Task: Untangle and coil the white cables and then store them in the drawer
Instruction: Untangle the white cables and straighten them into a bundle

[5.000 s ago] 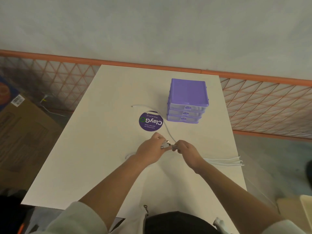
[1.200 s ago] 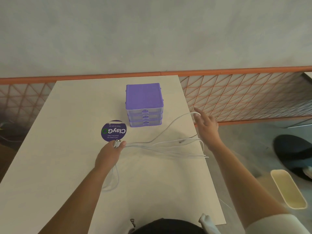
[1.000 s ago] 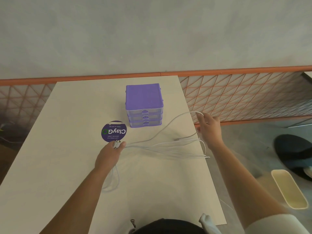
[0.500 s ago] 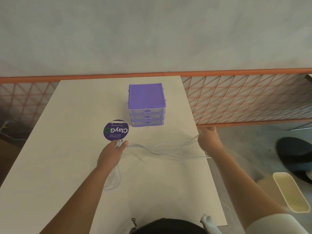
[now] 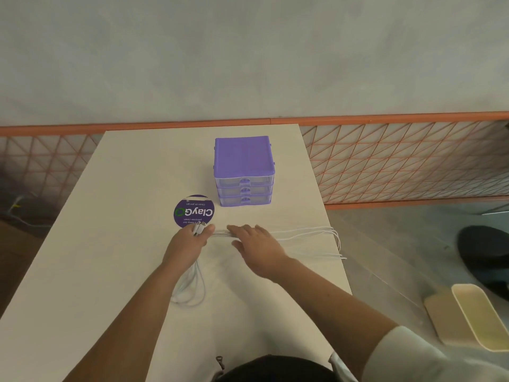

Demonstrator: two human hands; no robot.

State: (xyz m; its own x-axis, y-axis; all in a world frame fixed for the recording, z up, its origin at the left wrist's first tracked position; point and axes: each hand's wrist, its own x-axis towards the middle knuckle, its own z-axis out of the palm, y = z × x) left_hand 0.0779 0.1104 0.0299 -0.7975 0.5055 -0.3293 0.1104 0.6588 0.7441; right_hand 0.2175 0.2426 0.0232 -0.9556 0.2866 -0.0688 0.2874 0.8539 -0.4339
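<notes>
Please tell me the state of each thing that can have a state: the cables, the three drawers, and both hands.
White cables: uncoiled, stretched across the white table, bends past its right edge.
Purple plastic three-drawer box: all drawers closed.
Left hand: grips the cable plug ends.
Right hand: fingers straight, resting flat on the strands.
Round purple sticker: lies flat.

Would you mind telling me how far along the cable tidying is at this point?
Early stage. The white cables look untangled, lying in parallel strands across the table. The left hand pinches their connector ends; the right hand lies flat on the strands. Coiling has not begun, and the purple drawer unit is shut.
</notes>
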